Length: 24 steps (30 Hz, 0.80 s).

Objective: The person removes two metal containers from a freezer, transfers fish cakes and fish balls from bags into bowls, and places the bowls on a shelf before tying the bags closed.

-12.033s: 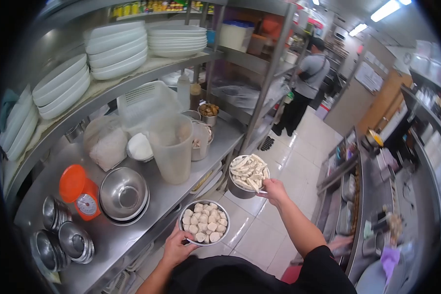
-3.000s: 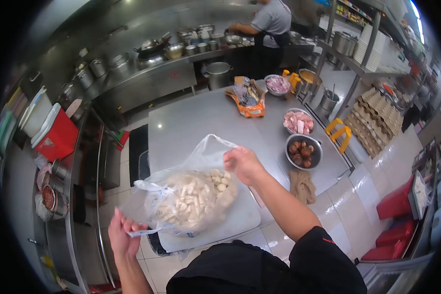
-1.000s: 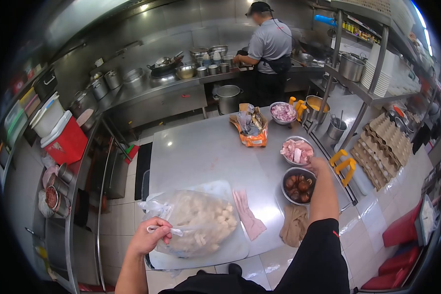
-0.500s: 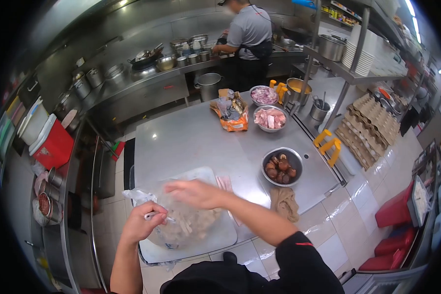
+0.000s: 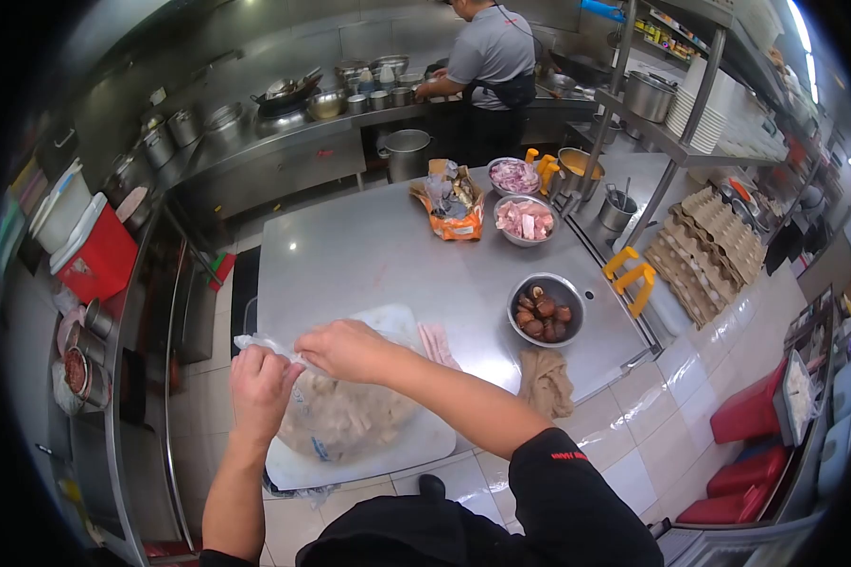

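Note:
A clear plastic bag [image 5: 350, 420] full of pale dough pieces lies on a white cutting board [image 5: 416, 444] at the near edge of a steel table [image 5: 369, 255]. My left hand [image 5: 258, 387] grips the bag's gathered top at the left. My right hand [image 5: 345, 348] reaches across and pinches the same gathered plastic just right of the left hand. Both hands are closed on the bag's neck.
On the table stand a bowl of dark mushrooms [image 5: 544, 309], a bowl of raw meat [image 5: 526, 220], an orange packet [image 5: 451, 198], a pink cloth [image 5: 435, 342] and a brown rag [image 5: 544, 383]. Egg trays [image 5: 714, 250] sit right. A person in grey [image 5: 487, 71] works at the far stove.
My right hand came back from the mushroom bowl a second ago and now joins my left hand on the bag's neck. The bag's top is drawn together.

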Available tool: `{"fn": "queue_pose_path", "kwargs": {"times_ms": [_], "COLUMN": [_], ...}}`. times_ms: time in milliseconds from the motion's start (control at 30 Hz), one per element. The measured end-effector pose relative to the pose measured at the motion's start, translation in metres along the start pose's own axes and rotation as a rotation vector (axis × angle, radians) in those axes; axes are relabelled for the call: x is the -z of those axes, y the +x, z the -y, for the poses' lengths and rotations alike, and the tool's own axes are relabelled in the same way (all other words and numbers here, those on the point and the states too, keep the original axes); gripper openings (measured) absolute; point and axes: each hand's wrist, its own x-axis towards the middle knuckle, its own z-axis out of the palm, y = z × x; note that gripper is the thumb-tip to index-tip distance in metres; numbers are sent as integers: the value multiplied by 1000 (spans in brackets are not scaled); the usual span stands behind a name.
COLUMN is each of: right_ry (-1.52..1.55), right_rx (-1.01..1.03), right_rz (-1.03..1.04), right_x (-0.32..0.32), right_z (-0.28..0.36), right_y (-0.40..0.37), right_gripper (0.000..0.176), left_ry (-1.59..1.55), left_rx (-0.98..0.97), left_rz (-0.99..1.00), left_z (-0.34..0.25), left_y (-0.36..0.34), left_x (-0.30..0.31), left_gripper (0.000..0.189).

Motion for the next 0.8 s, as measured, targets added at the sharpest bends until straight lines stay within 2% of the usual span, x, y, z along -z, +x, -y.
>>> {"fn": "queue_pose_path", "kwargs": {"times_ms": [33, 133, 233, 300, 333, 400, 433, 500, 533, 600, 633, 700, 733, 767, 800], "right_ry": [-136, -224, -242, -232, -224, 65, 212, 479, 612, 1269, 1601, 1628, 1645, 1641, 1631], "right_rx": [46, 211, -77, -101, -116, -101, -91, -214, -280, -461, -553, -647, -696, -750, -790], "right_rz": [-57, -221, -10, -55, -68, -278, -383, -323, -290, -393, -442, -335, -278, -271, -266], "right_x": [-2, -6, -1, -22, -31, -34, -32, -18, -16, -38, -48, -57, -62, -66, -66], "right_z": [2, 3, -34, -49, -52, -30, -13, 29, 40, 27, 18, 3, -2, -8, -14], "right_y": [-2, -7, -25, -34, -39, -22, -11, 2, 6, 15, 16, 9, 3, -4, -10], "right_gripper": [21, 11, 12, 13, 13, 11, 11, 9, 9, 9, 9, 7, 7, 7, 8], "left_ry": [10, 42, 28, -58, -288, -749, -932, -1275, -1363, -1540, -1517, -1469, -1214, -1088, -1106], "left_rx": [61, 197, 312, 461, 609, 904, 916, 893, 944, 1054, 1044, 1027, 960, 941, 1002], "left_rz": [56, 278, 596, 827, 768, 615, 426, 26, -23, -120, -77, 3, 171, 256, 255], "left_z": [1, 4, 1, -3, 1, 15, 8, -13, -15, -15, -12, -3, -4, -5, 1], "left_y": [-4, -26, -78, -92, -91, -88, -73, -24, -12, -1, -8, -36, -49, -64, -78], "left_x": [1, 2, 4, 13, 12, 12, 15, 23, 26, 29, 23, -1, -10, -17, -17], "left_gripper": [25, 24, 24, 25, 25, 25, 24, 24, 23, 23, 24, 26, 28, 25, 25]}}
